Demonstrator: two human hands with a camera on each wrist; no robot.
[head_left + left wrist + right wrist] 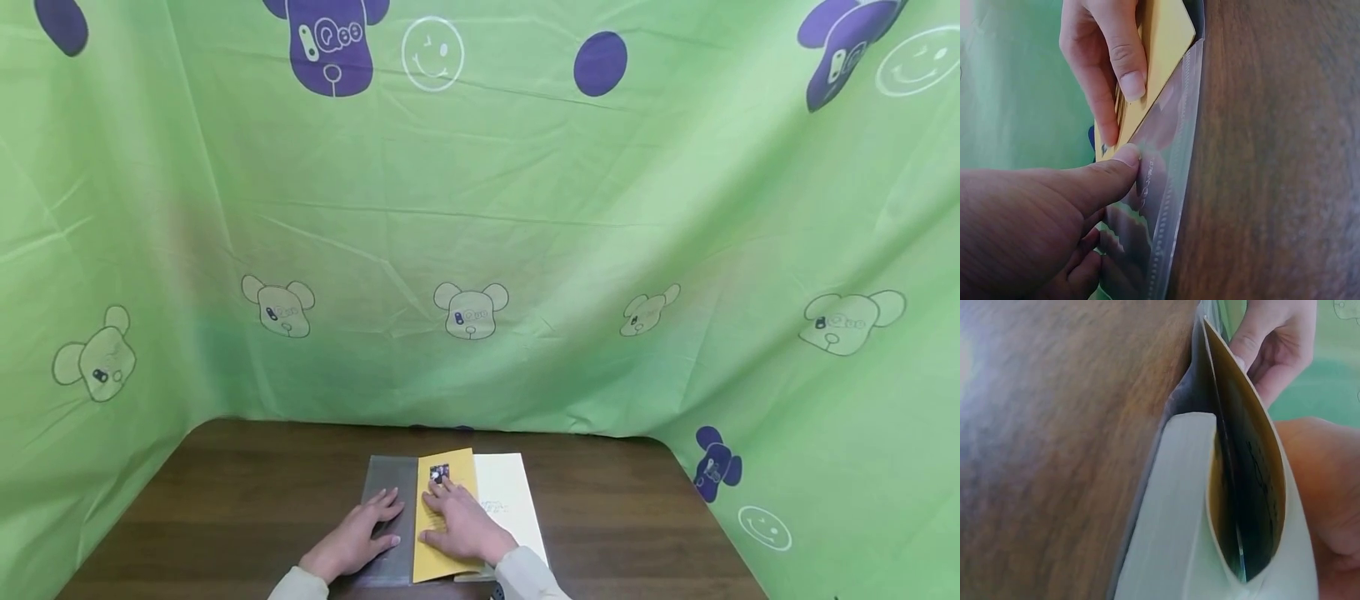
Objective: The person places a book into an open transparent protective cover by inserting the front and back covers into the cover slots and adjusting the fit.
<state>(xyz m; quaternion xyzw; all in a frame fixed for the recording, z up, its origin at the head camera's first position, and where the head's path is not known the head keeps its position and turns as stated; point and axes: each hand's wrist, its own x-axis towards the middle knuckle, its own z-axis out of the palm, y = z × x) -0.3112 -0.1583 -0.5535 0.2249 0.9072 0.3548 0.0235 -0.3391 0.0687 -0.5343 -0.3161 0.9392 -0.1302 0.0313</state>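
A book lies open on the table, its white page [521, 512] at the right. Folded over its left part is a yellow cover flap [427, 565] with a small dark photo near the top. Left of the flap spreads a clear plastic book cover [390, 472]. My left hand [358, 533] rests on that plastic, fingers spread and thumb near the flap's edge. With its fingers extended, my right hand [465, 521] presses on the yellow flap. In the right wrist view, the flap [1254, 400] bows up beside the thick page block [1175, 494], leaving a hollow inside.
The brown wooden table [622, 508] extends to both sides of the book. Green cloth [480, 250] printed with bear heads and smiley faces hangs behind the table and along its left and right sides.
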